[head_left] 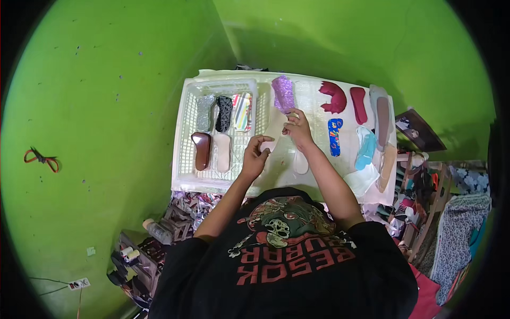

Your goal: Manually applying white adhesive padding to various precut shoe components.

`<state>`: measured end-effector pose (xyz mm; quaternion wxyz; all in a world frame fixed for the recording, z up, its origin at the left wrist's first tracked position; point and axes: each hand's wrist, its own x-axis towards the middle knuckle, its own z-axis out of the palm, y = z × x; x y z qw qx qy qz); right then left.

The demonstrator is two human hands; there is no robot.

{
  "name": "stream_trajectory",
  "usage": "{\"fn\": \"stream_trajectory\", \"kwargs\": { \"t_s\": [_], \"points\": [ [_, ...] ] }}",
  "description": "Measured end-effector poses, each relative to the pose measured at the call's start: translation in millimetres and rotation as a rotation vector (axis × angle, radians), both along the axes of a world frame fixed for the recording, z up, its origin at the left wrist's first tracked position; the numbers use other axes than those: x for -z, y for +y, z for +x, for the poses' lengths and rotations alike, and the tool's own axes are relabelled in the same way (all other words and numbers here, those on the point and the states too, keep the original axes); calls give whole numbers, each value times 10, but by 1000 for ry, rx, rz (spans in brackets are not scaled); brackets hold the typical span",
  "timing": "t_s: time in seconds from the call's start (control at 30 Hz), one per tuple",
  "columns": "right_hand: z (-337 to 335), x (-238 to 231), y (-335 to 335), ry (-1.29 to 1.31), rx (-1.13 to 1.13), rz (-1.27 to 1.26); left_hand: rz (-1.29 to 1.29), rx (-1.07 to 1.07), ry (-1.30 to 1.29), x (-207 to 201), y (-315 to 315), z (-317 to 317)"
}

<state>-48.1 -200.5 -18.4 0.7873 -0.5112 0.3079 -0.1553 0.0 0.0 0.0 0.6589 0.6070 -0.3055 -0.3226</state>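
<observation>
A pale cream sole-shaped piece [275, 126] is held over the table between my two hands, tilted, its lower end partly covered by fingers. My left hand [256, 154] is closed on its near end, thumb and fingers pinching. At the upper right edge of the piece my right hand [297, 131] pinches with curled fingers. Just beyond lies a purple glittery piece [283, 94], close to the right fingertips. Below my right wrist, a whitish sole [301, 161] rests on the table.
At left a white plastic basket [183, 154] holds several soles, among them a glossy brown one [202, 150] and a striped one [242, 112]. Rightward on the white table lie a dark red curved piece [336, 98], a blue patterned piece [334, 137] and teal pieces [365, 149].
</observation>
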Motion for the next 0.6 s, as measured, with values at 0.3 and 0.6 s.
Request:
{"fn": "stream_trajectory", "kwargs": {
  "t_s": [0.3,0.6],
  "points": [
    [635,-307,613,44,-219,-220,81,-392,-167,-22,580,344],
    [985,-168,939,192,-332,-282,261,-582,-174,96,1056,453]
  ]
}}
